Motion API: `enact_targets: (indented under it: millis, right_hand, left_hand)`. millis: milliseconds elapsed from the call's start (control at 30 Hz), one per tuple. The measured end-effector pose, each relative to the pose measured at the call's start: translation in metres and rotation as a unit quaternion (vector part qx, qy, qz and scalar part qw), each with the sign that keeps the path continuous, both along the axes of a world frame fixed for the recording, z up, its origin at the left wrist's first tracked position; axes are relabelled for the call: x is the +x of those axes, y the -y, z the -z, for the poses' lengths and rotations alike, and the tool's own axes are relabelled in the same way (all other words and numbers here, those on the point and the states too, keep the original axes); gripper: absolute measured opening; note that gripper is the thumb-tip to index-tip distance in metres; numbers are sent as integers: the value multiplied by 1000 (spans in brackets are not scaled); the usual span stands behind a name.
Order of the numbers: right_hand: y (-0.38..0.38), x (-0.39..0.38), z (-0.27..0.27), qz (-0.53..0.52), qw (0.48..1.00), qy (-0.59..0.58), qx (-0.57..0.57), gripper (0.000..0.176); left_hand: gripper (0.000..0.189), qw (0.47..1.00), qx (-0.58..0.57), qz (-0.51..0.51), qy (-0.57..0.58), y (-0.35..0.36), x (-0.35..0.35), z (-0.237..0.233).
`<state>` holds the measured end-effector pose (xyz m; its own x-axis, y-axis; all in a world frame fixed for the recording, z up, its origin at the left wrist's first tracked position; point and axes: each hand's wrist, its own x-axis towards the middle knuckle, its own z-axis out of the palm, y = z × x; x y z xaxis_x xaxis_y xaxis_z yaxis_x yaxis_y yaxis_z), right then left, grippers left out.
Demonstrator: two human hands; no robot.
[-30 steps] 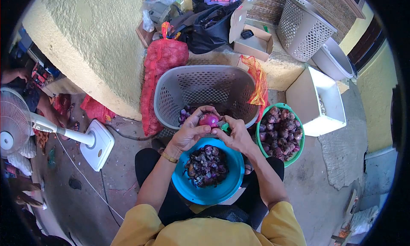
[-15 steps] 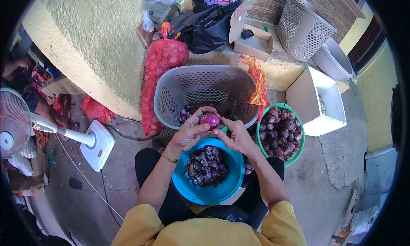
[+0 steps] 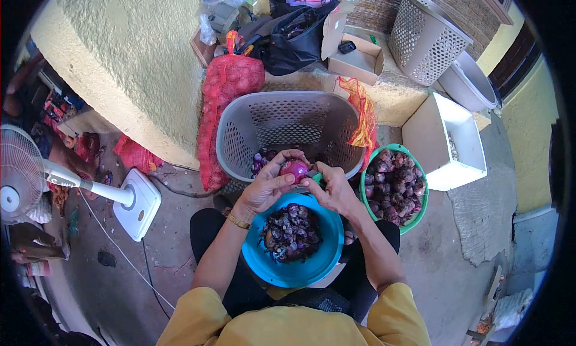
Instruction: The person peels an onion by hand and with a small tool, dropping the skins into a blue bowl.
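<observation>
My left hand (image 3: pixel 270 181) is closed round a shiny purple-red onion (image 3: pixel 294 170), held above the near rim of the grey perforated basket (image 3: pixel 229 143). My right hand (image 3: pixel 331 189) grips a small green-handled knife (image 3: pixel 317 178) against the onion's right side; its blade is mostly hidden. Purple onions (image 3: pixel 261 160) lie in the bottom of the basket. Below my hands, a blue basin (image 3: pixel 327 247) holds a heap of dark onion skins and scraps (image 3: pixel 291 233). To the right, a green basket (image 3: pixel 363 196) is filled with unpeeled onions (image 3: pixel 395 187).
A red mesh sack of onions (image 3: pixel 231 88) leans left of the grey basket. A white fan (image 3: pixel 99 189) stands left, its cord across the floor. A white box (image 3: pixel 441 157) and another perforated basket (image 3: pixel 425 43) are at right. Another person's foot (image 3: pixel 39 247) shows far left.
The knife and my right fingers have shifted slightly at the onion's right side. The onion stays nearly in place. At far left, the other person's limbs have moved.
</observation>
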<state>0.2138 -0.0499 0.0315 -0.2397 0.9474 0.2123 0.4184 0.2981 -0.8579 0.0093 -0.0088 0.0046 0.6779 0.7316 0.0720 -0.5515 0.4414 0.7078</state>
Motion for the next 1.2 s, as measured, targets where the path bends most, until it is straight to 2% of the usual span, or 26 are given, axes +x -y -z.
enact_targets:
  millis: [33, 267, 567, 667, 733, 867, 933, 1200]
  right_hand:
    - [0, 0, 0, 0, 1000, 1, -3, 29]
    - [0, 0, 0, -13, 1000, 7, -3, 31]
    - [-1, -1, 5, -33, 999, -8, -31, 41]
    - [-1, -2, 6, -18, 1000, -16, 20, 37]
    - [-1, 2, 6, -56, 994, 79, 48, 38]
    - [2, 1, -1, -46, 992, 87, 75, 37]
    - [2, -2, -3, 13, 998, -20, 55, 36]
    - [0, -1, -1, 9, 1000, -3, 29, 36]
  left_hand:
    - [58, 1000, 0, 0, 1, 0, 0, 0]
    - [56, 1000, -13, 14, 24, 2, 0, -7]
    - [54, 999, -5, 22, 37, 1, -1, -4]
    - [56, 1000, -17, 15, -5, 1, -2, -7]
    - [56, 1000, -10, 10, 1, 1, -1, -8]
    - [56, 1000, 20, -14, 9, -1, 1, -4]
    - [56, 1000, 21, -11, 10, -1, 0, -5]
    - [56, 999, -8, 9, 39, 2, 0, -10]
